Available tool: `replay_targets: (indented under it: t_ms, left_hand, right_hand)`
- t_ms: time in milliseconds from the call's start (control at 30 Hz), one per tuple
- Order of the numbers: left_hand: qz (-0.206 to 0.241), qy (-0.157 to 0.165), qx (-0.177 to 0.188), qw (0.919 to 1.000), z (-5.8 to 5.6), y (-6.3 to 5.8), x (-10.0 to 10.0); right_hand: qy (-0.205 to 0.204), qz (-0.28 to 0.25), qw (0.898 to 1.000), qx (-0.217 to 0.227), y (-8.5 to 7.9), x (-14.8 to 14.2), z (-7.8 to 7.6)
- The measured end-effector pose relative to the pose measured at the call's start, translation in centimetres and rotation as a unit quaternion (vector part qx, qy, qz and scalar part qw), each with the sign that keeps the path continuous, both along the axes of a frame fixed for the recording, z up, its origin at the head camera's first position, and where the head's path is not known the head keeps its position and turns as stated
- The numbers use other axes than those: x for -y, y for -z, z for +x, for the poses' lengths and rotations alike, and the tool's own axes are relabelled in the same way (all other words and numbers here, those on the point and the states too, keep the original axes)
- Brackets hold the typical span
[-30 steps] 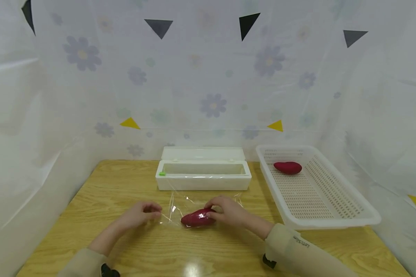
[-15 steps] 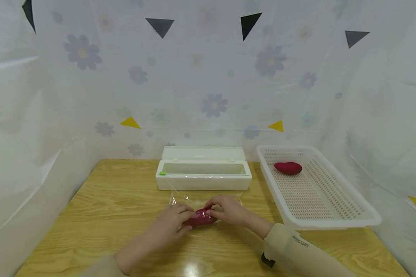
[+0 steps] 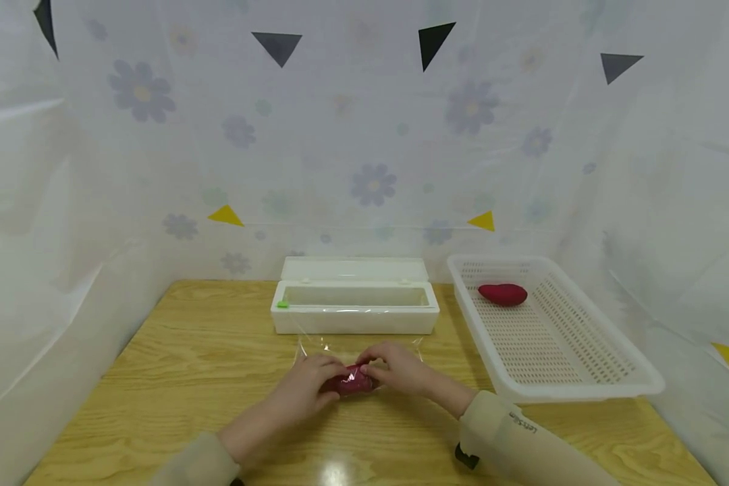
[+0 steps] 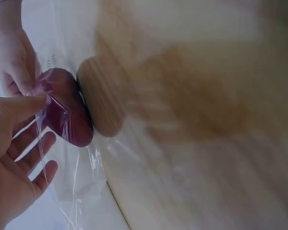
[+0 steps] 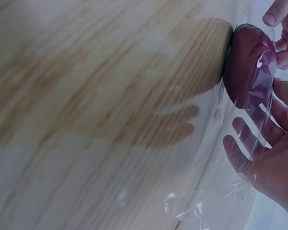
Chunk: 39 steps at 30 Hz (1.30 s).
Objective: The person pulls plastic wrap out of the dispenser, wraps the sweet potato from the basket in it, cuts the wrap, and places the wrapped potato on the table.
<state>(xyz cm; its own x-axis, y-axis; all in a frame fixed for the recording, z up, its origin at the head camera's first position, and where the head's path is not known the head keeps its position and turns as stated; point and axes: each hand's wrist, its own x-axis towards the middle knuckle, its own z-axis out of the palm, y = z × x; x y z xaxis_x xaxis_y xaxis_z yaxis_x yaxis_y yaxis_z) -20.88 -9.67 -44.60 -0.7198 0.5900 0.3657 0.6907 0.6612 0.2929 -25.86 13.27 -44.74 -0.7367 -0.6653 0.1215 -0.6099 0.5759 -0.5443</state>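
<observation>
**Both hands on a red sweet potato in cling film**

So the red sweet potato (image 3: 354,383) is lying crosswise on the wooden table (image 3: 176,378), near the middle, with shiny clear film (image 3: 339,345) over it. The left hand (image 3: 304,388) has its end, thumb on the near side and fingers bent over the top. From the left wrist you can see the other fingers fanned out behind the film. The right hand (image 3: 397,368) holds the opposite end between thumb and fingers, and the right wrist view shows its spare fingers spread under the film too. Can't tell how much film is caught in either grip.

The film stretches back to a white box (image 3: 355,321), lid (image 3: 354,269) up, with a green clip-looking bit (image 3: 283,304) at its left front. Off to the right there's a white basket (image 3: 589,391) with a second sweet potato (image 3: 503,294) near its far end. Flowery sheet (image 3: 316,135) behind everything.
</observation>
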Motion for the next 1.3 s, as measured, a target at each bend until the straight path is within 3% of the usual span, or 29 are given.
replay_targets:
  t_ms: [200,300,367,467,533,667,800,900,1133,1300]
  left_hand:
    - [0.001,0.020,0.007,0.9998,-0.8,-0.2,0.1]
    - [0.010,0.036,0.011,0.9992,-1.2,-0.2,0.2]
    - [0.020,0.048,0.024,0.9984,-1.6,-0.2,0.3]
    - [0.027,0.058,0.055,0.9964,-2.2,-0.2,0.4]
    - [0.027,0.058,0.084,0.9945,-2.6,-0.2,0.5]
    - [0.045,0.059,0.145,0.9867,-3.3,-0.2,0.7]
    - [0.062,0.063,0.177,0.9802,-3.9,-0.1,1.1]
    - [0.057,0.046,0.159,0.9846,-3.9,-0.2,1.2]
    - [0.036,0.021,0.042,0.9983,-2.7,-0.8,0.1]
    - [0.024,0.000,0.057,0.9981,-2.7,0.1,-0.5]
  right_hand:
    - [0.013,-0.006,1.000,-0.016,0.1,-0.4,0.2]
    - [0.026,-0.002,0.998,-0.061,-0.1,-0.5,0.6]
    - [0.024,0.010,0.993,-0.114,-0.3,-0.5,0.9]
    - [0.017,0.044,0.982,-0.181,-0.4,-0.2,1.5]
    - [0.017,0.074,0.977,-0.199,-0.5,0.0,1.9]
    - [0.035,0.118,0.976,-0.180,-0.4,0.4,2.2]
    - [0.045,0.118,0.977,-0.173,-0.1,0.5,1.9]
    - [0.041,0.115,0.976,-0.181,0.0,0.6,1.6]
    - [0.037,0.110,0.977,-0.177,-0.2,0.8,0.9]
    - [0.045,0.093,0.985,-0.136,-0.2,0.8,0.6]
